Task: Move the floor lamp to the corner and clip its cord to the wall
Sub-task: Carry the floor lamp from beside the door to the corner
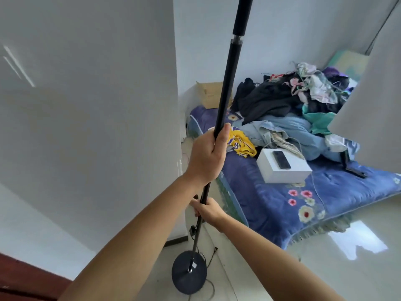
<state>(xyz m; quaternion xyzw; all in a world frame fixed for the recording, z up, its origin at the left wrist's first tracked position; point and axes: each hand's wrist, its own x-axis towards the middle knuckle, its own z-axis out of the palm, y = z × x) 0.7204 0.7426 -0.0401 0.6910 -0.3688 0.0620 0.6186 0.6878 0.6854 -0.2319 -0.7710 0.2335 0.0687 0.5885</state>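
Observation:
The floor lamp is a tall black pole on a round black base. The pole leans slightly to the right, and its top runs out of view. My left hand is wrapped around the pole at mid height. My right hand grips it lower down. The lamp's black cord, with an inline switch, hangs along the lower pole and trails on the floor past the base. The base looks tilted close to the floor beside a projecting white wall corner.
To the right lies a blue floral mattress with a clothes pile, a white box carrying a phone, and a yellow garment. A cardboard box stands in the far corner. A dark red door edge is at lower left.

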